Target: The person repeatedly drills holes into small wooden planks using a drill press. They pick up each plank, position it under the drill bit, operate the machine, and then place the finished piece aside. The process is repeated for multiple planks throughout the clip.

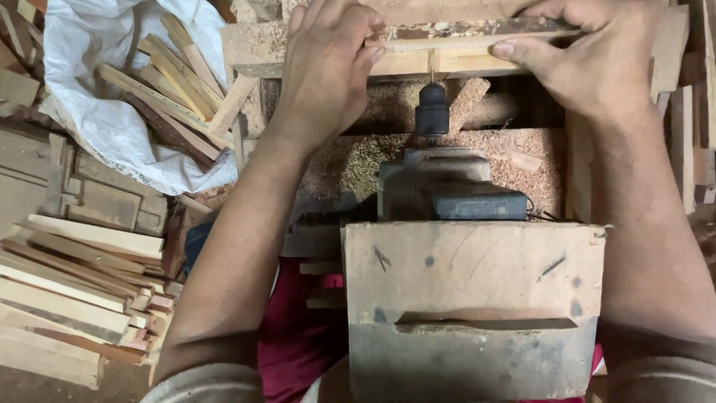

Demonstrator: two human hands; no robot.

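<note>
A thin wooden strip [447,43] lies crosswise at the top of the view, pressed against the bit of a fixed drill [432,110]. My left hand [328,67] grips the strip's left end. My right hand [597,56] grips its right end, thumb under the strip. The drill's dark chuck points away from me, and its bit touches the strip's near edge midway between my hands. The grey motor body [447,190] sits behind the chuck on a wooden box [473,298].
A white sack [112,112] holding wooden strips lies at the upper left. Stacked wooden slats [67,298] sit at the lower left. Sawdust [358,160] covers the bed around the drill. More wood pieces [693,112] stand along the right edge.
</note>
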